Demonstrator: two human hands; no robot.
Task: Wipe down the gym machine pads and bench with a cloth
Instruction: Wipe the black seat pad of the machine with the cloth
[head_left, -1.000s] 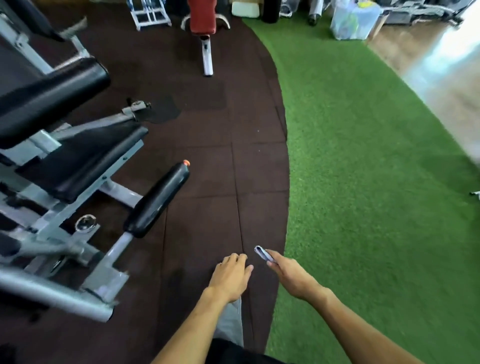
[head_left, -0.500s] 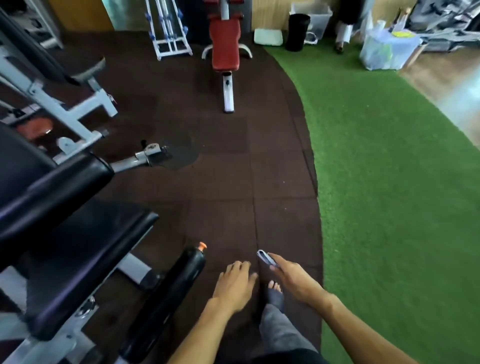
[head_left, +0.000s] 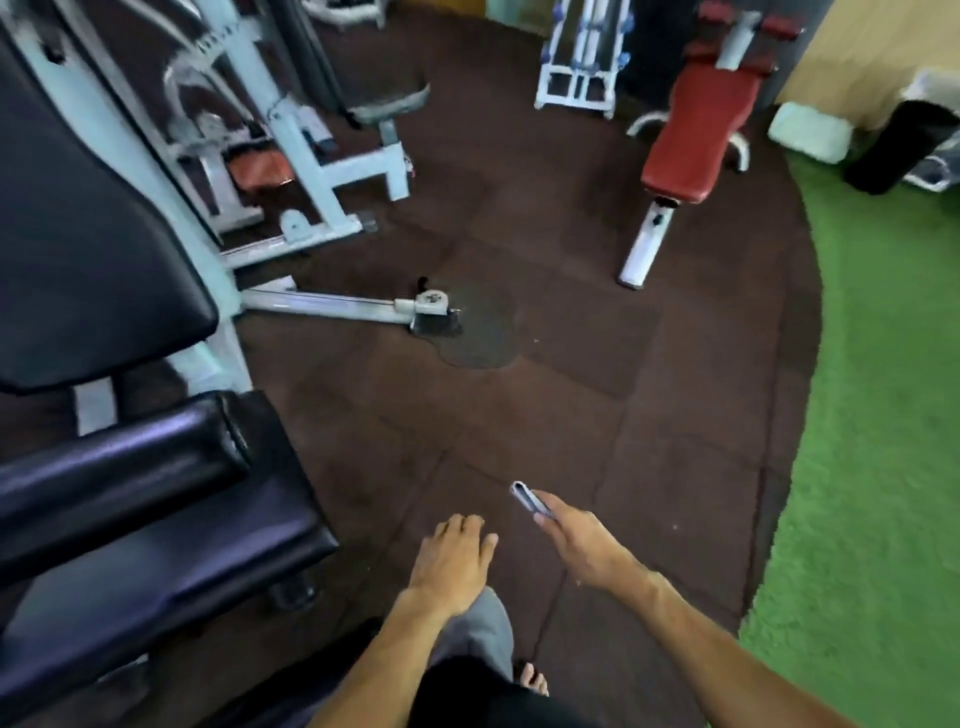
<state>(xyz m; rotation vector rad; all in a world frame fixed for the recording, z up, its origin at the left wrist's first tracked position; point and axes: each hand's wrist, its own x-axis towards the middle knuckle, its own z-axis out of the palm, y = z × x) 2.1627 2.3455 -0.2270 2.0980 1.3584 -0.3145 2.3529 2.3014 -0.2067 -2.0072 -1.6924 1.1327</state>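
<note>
My right hand (head_left: 582, 540) is held out low over the brown rubber floor, shut on a thin folded grey-blue cloth (head_left: 525, 496) that sticks out past the fingertips. My left hand (head_left: 452, 564) hangs beside it, palm down, fingers loosely apart and holding nothing. The gym machine fills the left side: a black back pad (head_left: 88, 270), a black roller pad (head_left: 119, 467) and a black seat pad (head_left: 156, 545). Both hands are to the right of the seat pad, not touching it. A red bench (head_left: 696, 135) stands far off at the upper right.
White machine frames (head_left: 311, 156) stand behind the black pads, and a low white bar (head_left: 332, 304) lies across the floor. A white rack (head_left: 582, 57) is at the back. Green turf (head_left: 872, 415) borders the right. A black bin (head_left: 898, 150) sits at the far right.
The view has swung left and lifted, so the black pads and white frames now fill the left. Both hands keep their pose, and the right still holds the cloth.
</note>
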